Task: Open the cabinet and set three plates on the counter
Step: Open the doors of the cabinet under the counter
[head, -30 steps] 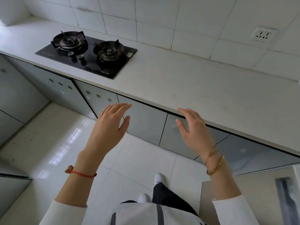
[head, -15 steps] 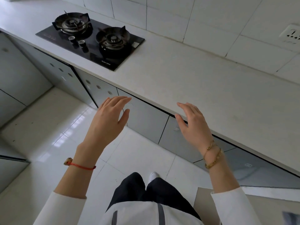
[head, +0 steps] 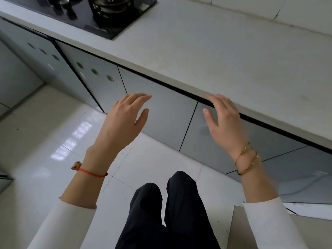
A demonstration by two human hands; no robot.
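Observation:
A row of grey cabinet doors runs under the white counter [head: 224,56]. All of them are closed. My left hand [head: 122,121] hovers with fingers spread in front of the middle cabinet door [head: 161,114] and holds nothing. My right hand [head: 224,121] is open too, its fingertips up at the counter's front edge above the neighbouring door [head: 199,139]. No plates are in view.
A black gas hob [head: 100,13] sits in the counter at the upper left. Doors with round holes [head: 95,72] lie left of the middle door. Glossy white floor tiles [head: 53,141] spread below, with my dark trouser legs [head: 161,212] at the bottom.
The view has tilted down and moved closer to the cabinets. Both hands have advanced toward the doors; the right hand's fingertips now reach the counter edge.

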